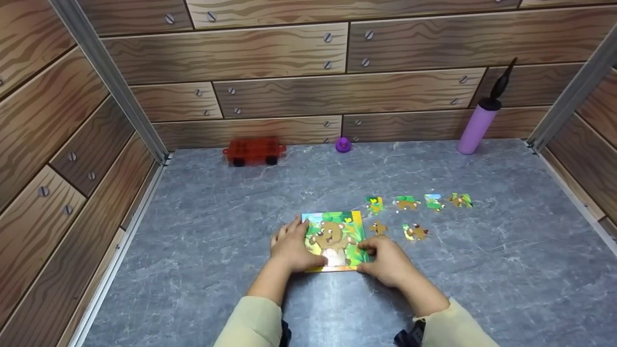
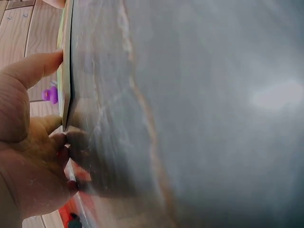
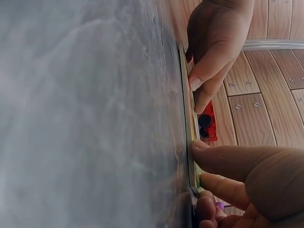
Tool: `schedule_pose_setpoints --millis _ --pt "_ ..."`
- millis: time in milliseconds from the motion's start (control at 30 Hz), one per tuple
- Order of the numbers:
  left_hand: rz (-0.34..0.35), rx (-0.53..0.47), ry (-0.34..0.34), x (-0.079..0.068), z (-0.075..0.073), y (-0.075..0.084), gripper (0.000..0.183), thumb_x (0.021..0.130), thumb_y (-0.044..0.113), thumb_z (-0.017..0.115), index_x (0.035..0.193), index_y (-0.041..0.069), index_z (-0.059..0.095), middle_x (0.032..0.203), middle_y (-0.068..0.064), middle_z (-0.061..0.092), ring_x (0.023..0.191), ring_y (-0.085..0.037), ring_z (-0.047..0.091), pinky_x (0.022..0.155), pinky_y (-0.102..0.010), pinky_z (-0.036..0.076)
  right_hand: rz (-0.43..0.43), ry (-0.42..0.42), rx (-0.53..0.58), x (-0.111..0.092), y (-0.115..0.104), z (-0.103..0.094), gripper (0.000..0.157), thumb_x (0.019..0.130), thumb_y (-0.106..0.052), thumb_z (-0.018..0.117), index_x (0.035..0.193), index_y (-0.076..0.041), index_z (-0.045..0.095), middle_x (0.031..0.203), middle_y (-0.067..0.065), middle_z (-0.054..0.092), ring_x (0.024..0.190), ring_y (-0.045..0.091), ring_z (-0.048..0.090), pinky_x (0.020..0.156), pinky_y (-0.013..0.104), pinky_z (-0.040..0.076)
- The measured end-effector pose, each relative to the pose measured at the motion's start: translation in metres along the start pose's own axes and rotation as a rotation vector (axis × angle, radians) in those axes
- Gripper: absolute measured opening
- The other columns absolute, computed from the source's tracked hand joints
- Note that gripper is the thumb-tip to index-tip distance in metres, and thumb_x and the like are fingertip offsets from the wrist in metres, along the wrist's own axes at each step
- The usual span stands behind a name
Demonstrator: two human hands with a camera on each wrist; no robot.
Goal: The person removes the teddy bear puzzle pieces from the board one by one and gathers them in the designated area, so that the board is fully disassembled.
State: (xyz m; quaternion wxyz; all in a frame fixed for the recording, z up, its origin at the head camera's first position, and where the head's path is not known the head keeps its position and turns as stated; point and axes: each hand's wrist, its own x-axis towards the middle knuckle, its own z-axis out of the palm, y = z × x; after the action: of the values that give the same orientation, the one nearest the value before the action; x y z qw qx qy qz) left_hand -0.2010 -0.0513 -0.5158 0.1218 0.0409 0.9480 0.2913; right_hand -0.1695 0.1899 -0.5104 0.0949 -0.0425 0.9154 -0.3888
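A square jigsaw puzzle board (image 1: 331,233) with a cartoon bear and a green and yellow border lies flat on the grey table. My left hand (image 1: 292,246) holds its left side, fingers along that edge and thumb over the front part. At the right edge, my right hand (image 1: 388,260) grips the board between thumb and bent fingers. In the right wrist view the right thumb (image 3: 223,159) presses on the thin board edge (image 3: 189,128). Loose puzzle pieces lie close by on the right, among them a small brown one (image 1: 378,228) just beyond the right hand.
Several more pieces, such as a bear-body piece (image 1: 415,232) and a blue-topped one (image 1: 434,202), lie spread to the right. Along the back wall (image 1: 289,53) stand a red toy wagon (image 1: 254,151), a small purple toy (image 1: 343,144) and a purple hand pump (image 1: 476,129).
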Motion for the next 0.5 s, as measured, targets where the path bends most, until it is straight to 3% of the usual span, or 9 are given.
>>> schedule_pose_setpoints --millis 133,500 --pt "-0.002 0.026 0.001 -0.0005 0.0016 0.0007 0.109 0.075 0.057 0.089 0.164 0.015 0.042 0.173 -0.011 0.027 0.157 -0.041 0.023 0.126 -0.064 0.014 0.008 -0.007 -0.003 0.0008 -0.0001 0.0001 0.044 0.082 -0.008 0.091 0.123 -0.001 0.074 0.114 0.012 0.067 0.106 0.029 0.065 0.094 0.051 0.056" --pt "-0.007 0.028 0.022 -0.0002 0.0037 0.0041 0.110 0.074 0.052 0.093 0.163 0.012 0.042 0.172 -0.012 0.029 0.156 -0.042 0.023 0.126 -0.064 0.015 0.011 -0.011 0.003 0.0010 0.0002 -0.0001 0.044 0.083 -0.006 0.091 0.122 -0.002 0.073 0.116 0.011 0.065 0.106 0.028 0.063 0.092 0.050 0.055"
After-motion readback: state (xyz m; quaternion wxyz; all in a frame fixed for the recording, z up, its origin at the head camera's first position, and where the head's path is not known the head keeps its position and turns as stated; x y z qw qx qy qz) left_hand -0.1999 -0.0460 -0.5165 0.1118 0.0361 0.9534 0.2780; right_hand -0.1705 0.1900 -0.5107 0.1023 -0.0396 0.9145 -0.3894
